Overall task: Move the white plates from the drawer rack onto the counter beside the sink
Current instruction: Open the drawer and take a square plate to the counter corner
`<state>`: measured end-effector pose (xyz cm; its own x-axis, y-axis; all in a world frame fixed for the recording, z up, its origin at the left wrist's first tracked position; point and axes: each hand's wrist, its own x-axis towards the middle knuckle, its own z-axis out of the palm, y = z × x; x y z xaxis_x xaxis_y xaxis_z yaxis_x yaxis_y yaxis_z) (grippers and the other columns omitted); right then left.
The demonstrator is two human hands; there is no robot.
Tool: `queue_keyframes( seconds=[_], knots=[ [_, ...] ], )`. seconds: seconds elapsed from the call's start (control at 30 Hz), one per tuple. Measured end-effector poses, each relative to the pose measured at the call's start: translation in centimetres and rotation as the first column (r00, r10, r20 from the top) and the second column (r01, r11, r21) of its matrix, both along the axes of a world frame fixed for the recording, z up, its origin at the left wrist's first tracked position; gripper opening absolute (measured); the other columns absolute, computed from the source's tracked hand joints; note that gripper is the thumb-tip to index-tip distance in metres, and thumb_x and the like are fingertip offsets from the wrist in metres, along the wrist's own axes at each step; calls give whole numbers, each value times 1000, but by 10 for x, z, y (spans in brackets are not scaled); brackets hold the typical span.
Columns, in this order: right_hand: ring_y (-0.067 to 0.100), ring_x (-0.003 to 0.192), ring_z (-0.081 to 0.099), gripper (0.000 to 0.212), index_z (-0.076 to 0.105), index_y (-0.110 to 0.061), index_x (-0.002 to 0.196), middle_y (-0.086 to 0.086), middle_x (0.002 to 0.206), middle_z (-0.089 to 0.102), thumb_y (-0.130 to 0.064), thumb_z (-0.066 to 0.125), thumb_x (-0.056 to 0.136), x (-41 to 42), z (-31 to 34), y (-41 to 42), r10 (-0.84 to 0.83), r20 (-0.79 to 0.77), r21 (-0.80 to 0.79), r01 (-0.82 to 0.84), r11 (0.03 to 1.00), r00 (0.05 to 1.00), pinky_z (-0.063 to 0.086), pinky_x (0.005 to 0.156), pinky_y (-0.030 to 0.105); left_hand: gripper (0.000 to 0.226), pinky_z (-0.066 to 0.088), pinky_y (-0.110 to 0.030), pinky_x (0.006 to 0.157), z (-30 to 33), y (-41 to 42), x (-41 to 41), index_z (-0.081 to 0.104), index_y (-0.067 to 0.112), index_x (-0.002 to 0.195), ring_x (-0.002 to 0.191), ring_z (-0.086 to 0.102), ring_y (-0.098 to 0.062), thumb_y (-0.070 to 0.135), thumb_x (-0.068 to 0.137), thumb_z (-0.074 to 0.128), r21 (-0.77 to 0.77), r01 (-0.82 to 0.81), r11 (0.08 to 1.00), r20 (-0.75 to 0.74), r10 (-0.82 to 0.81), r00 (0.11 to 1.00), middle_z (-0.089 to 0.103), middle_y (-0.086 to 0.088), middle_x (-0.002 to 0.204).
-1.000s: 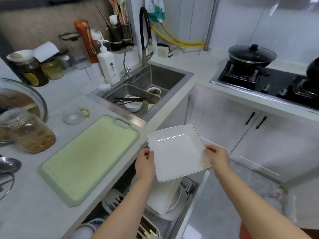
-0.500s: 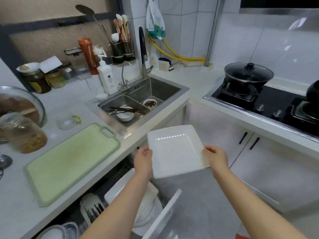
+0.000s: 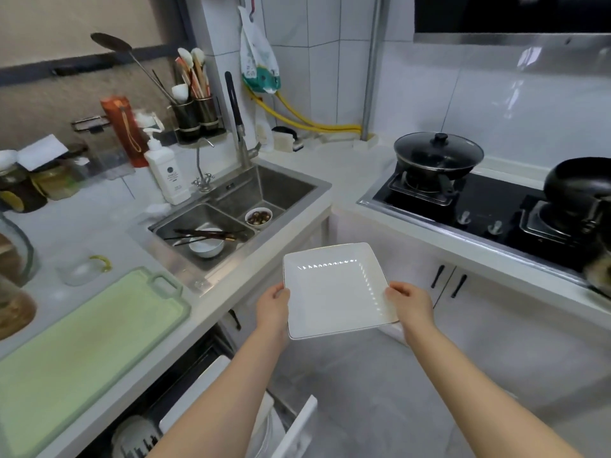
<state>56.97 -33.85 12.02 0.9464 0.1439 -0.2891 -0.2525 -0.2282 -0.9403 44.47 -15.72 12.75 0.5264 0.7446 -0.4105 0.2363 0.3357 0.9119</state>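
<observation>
I hold a square white plate [image 3: 334,292] level in the air, in front of the counter's edge and to the right of the sink [image 3: 231,209]. My left hand [image 3: 272,307] grips its left rim and my right hand [image 3: 410,304] grips its right rim. Below my left forearm the drawer rack [image 3: 211,404] stands pulled out, with more white plates [image 3: 198,388] partly hidden by my arm. The white counter beside the sink [image 3: 350,173] runs from the sink's right side to the stove.
A green cutting board [image 3: 76,348] lies on the counter left of the sink. The sink holds a bowl, chopsticks and a small dish. A soap bottle [image 3: 165,173] and utensil holders stand behind it. The stove [image 3: 479,200] at the right carries two black pans. Grey floor lies below.
The plate has risen away from the drawer rack and stays gripped in both hands. My view has lifted and turned right, so the drawer has slid toward the lower left.
</observation>
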Motion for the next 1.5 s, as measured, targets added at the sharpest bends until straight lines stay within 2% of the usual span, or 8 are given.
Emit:
queue_keyframes(
  seconds=[0.17,0.47,0.63,0.93,1.07,1.2,1.33,1.5],
  knots=[
    [20,74,55,20,69,-16,76,-1,75,64,-4,54,82,21,-1,9,-60,11,0,60,998,998,45,71,31,25,39,-18,44,-2,18,33,65,20,93,55,52,-13,7,91,43,-4,57,998,-18,-57,998,63,2,71],
    [18,65,49,20,67,-10,75,4,74,60,0,53,84,62,-2,27,-90,-26,28,91,995,996,37,55,26,27,45,-26,59,-9,44,84,68,13,102,62,56,-21,5,88,46,-21,92,996,-16,-92,996,66,-9,84],
    [16,65,54,15,69,-9,88,3,79,64,-1,56,86,102,-3,38,-68,-73,72,74,995,995,40,53,25,29,51,-40,79,-8,54,117,69,19,82,80,61,-27,2,87,46,-14,72,997,9,-72,997,69,-13,92],
    [19,68,52,22,68,-14,69,0,69,61,0,56,82,197,4,52,98,-48,91,-94,991,994,42,68,34,24,52,-46,91,-4,57,189,66,10,113,92,64,-29,11,92,52,-11,-119,993,15,119,993,69,-11,103],
    [12,67,58,33,68,-24,61,-8,70,67,-1,56,81,232,12,59,175,10,130,-174,976,985,46,66,29,15,42,-24,56,-3,51,210,64,6,83,60,52,-18,11,92,53,-23,-221,975,20,221,975,60,-5,74],
    [16,69,54,20,69,-11,69,1,68,62,-3,54,79,260,14,76,242,7,109,-241,964,970,43,72,32,30,39,-28,67,0,56,227,54,16,62,67,48,-20,1,89,50,-54,-252,966,41,254,966,55,-9,74],
    [18,71,51,11,65,-1,76,7,70,58,-3,54,77,286,8,101,267,-3,114,-265,957,964,41,73,34,37,46,-26,60,7,75,246,66,13,71,61,60,-20,-13,82,42,-101,-242,965,96,252,963,65,-6,70],
    [16,68,46,10,65,0,74,3,69,55,-2,55,77,313,-2,140,236,-13,189,-230,955,972,35,68,31,45,49,-39,84,5,117,276,61,0,119,95,62,-31,-15,83,38,-105,-189,976,133,202,970,67,-18,109]
  ],
)
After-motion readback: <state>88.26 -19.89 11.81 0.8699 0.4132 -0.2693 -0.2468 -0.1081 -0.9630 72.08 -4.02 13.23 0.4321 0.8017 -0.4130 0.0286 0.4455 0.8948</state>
